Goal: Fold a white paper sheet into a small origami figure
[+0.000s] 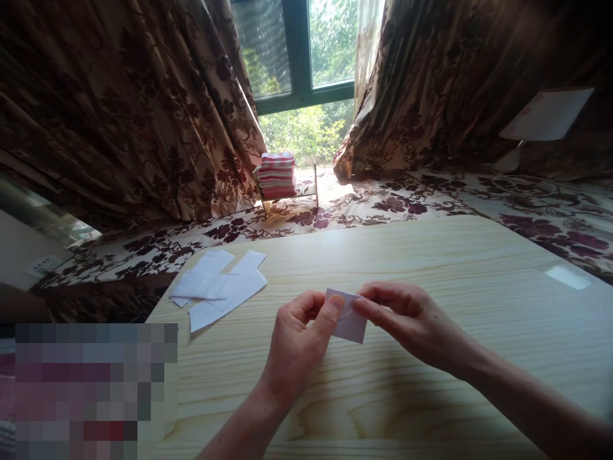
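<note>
Both my hands hold one small white paper slip just above the light wooden table. My left hand pinches its left edge between thumb and curled fingers. My right hand pinches the slip's upper right edge with its fingertips pressed together. The slip looks folded or creased; how exactly I cannot tell.
Several loose white paper slips lie in a heap near the table's far left corner. Behind the table, a floral cloth carries a small wooden rack with a red-and-white striped stack. Patterned curtains flank a window. A lamp stands far right.
</note>
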{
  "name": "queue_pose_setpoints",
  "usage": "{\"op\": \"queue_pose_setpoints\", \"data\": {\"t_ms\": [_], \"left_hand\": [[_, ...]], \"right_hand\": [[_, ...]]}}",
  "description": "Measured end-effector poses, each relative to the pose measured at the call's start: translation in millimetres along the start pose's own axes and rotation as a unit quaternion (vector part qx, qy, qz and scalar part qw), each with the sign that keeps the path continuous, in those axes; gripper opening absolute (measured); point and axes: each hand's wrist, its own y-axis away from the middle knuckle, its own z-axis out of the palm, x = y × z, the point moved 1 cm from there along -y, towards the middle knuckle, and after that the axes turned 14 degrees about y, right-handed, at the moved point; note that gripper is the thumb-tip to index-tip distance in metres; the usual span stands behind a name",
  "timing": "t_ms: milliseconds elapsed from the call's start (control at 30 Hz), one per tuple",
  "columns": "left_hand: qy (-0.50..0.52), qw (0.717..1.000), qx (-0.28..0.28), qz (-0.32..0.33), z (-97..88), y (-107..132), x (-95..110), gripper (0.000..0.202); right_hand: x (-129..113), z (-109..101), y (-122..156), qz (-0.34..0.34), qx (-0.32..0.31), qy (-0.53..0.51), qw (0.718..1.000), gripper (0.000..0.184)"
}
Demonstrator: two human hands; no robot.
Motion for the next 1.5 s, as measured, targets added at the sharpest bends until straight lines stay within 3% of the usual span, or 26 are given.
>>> {"op": "queue_pose_setpoints", "data": {"t_ms": [200,400,633,833,1033,1167,1367,1500], "left_hand": [[-0.047,0.998,0.015,0.031,2.2,4,-1,0.026],[-0.048,0.998,0.044,0.024,5.8,5,-2,0.033],[0.067,0.994,0.058,-0.059,1.4,-3,-11,0.033],[-0.018,0.999,-0.003,-0.041,-9.9,-7,-6,0.029],[-0.121,0.991,-0.058,0.029,-6.0,-3,-3,0.021],[-0.167,0.980,-0.099,0.042,1.3,2,-1,0.021],[-0.192,0.972,-0.119,0.058,5.7,2,1,0.023],[-0.200,0.973,-0.102,0.057,3.8,2,1,0.024]], "right_hand": [[-10,6,5,-0.025,-0.007,0.074,0.997,0.033],[-8,6,6,-0.008,-0.022,0.031,0.999,0.033],[-2,6,5,0.014,-0.021,0.001,1.000,0.035],[7,-3,4,0.042,0.019,-0.039,0.998,0.035],[11,-6,2,0.033,-0.028,-0.001,0.999,0.031],[6,0,2,0.015,-0.045,-0.045,0.998,0.027],[9,-3,-2,0.002,0.016,-0.049,0.999,0.023],[18,-16,-6,0.069,0.137,-0.070,0.986,0.020]]}}
